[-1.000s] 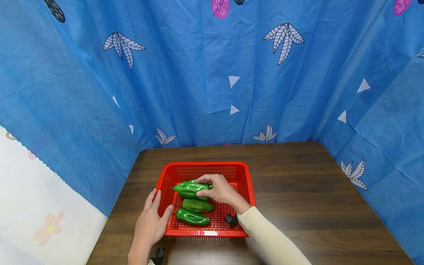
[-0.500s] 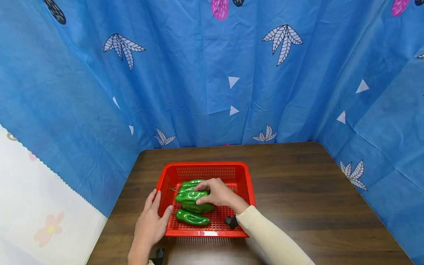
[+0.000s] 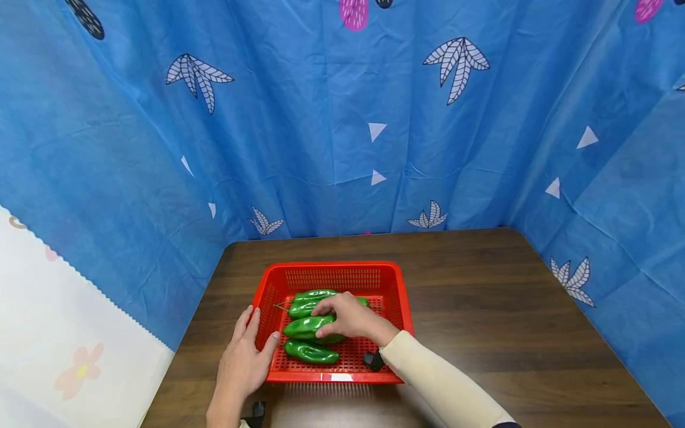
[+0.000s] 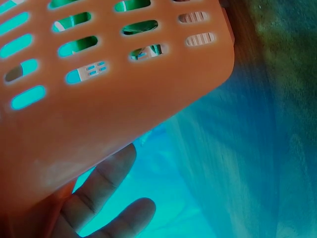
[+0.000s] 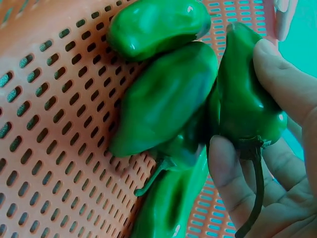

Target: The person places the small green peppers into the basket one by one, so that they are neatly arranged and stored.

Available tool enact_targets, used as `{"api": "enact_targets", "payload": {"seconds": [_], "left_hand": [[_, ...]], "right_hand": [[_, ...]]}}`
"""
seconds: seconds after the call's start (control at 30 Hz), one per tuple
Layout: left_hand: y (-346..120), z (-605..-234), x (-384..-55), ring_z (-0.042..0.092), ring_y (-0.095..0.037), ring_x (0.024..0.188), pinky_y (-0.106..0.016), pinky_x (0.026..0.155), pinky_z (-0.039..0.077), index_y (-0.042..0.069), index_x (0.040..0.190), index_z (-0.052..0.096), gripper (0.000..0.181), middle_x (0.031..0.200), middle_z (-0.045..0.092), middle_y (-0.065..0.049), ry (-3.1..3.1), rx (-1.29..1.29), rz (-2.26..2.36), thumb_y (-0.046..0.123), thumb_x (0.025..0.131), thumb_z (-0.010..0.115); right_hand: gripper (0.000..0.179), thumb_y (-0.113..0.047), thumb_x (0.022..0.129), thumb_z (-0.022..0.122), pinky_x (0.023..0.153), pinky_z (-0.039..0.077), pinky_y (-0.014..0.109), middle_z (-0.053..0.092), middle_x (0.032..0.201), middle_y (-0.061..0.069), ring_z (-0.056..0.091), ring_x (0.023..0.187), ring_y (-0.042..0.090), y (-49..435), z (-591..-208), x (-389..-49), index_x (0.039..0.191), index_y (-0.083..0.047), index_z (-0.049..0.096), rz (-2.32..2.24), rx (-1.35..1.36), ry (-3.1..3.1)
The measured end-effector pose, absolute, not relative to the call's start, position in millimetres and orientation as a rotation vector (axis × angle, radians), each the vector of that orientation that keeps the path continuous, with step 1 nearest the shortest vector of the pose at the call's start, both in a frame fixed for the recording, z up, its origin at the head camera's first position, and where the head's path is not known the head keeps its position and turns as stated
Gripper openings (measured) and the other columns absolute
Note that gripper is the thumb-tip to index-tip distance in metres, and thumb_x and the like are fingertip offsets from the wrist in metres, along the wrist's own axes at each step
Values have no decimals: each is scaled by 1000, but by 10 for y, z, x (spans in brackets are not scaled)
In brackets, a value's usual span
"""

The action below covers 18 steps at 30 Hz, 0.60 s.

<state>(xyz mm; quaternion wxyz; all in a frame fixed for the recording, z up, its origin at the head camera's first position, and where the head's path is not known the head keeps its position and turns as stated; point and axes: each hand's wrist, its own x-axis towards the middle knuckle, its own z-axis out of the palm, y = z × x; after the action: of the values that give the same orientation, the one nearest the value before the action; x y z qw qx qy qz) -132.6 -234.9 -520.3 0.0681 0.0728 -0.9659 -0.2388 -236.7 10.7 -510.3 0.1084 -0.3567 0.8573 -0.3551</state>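
Observation:
A red perforated plastic basket (image 3: 334, 377) stands on the table with several glossy green peppers in it. Over the basket, my right hand (image 3: 345, 318) grips one green pepper (image 3: 307, 327) between thumb and fingers. The right wrist view shows that held pepper (image 5: 245, 89) with its stem hanging toward the palm. Another pepper (image 3: 311, 352) lies nearest the basket's front. Farther back lie more peppers, such as one pepper (image 3: 316, 294) by the back. My left hand (image 3: 243, 356) rests at the basket's left side, its fingers extended. In the left wrist view, fingertips (image 4: 133, 218) show beneath the basket wall.
The brown wooden table (image 3: 481, 315) extends to the right and behind the basket. A blue patterned curtain (image 3: 321, 137) hangs behind it and along both sides. A black wrist device (image 3: 373, 359) on my right arm hangs over the basket's front right part.
My right hand has brought the held pepper from the back group toward the basket's front, lowering it by the front peppers. The peppers behind show more now. My left hand has stayed in place.

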Motion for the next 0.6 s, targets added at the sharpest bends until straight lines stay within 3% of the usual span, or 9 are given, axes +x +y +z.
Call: {"api": "enact_targets", "payload": {"seconds": [0.6], "left_hand": [[-2333,-5195,-1330,48,-43,137,-67,105,41,12,160,26,82,168,17,-6,-2921,231,-711,61,98,47]], "right_hand": [[36,-30,78,87,83,53,17,74,103,-17,64,91,-6,90,-5182,-2415,111,-24,76,-874,-1199,2571]]}}
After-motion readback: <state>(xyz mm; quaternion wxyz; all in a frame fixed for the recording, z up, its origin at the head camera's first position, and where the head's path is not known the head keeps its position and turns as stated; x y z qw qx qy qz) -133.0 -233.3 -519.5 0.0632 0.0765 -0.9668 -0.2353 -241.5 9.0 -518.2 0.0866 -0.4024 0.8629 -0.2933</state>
